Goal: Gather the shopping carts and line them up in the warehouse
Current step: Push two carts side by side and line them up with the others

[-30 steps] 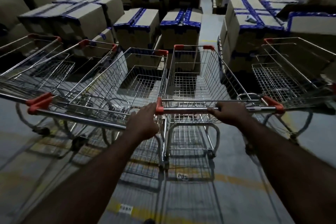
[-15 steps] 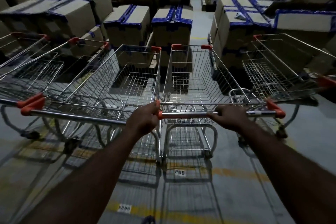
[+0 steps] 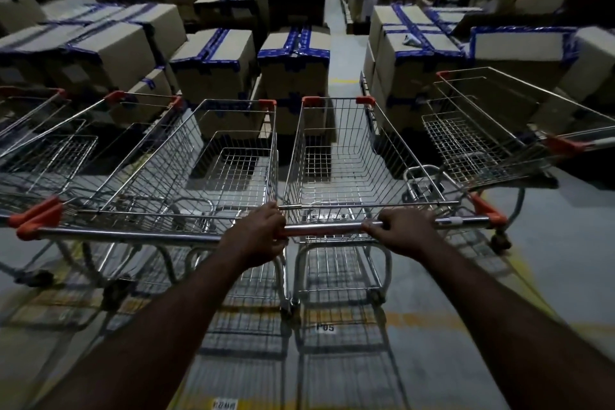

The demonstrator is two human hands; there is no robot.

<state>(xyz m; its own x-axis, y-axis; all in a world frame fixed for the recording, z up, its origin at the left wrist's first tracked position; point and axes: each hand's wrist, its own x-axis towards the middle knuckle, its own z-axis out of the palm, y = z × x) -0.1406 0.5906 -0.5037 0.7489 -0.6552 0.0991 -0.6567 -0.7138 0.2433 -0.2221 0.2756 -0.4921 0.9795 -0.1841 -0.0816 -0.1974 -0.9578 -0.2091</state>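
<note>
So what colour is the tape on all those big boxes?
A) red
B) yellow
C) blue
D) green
C: the cardboard boxes stacked behind the carts are wrapped with blue tape along their top edges and across their lids.

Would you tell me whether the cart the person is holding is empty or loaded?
Empty: the cart shows only bare wire, with floor visible through it.
</note>
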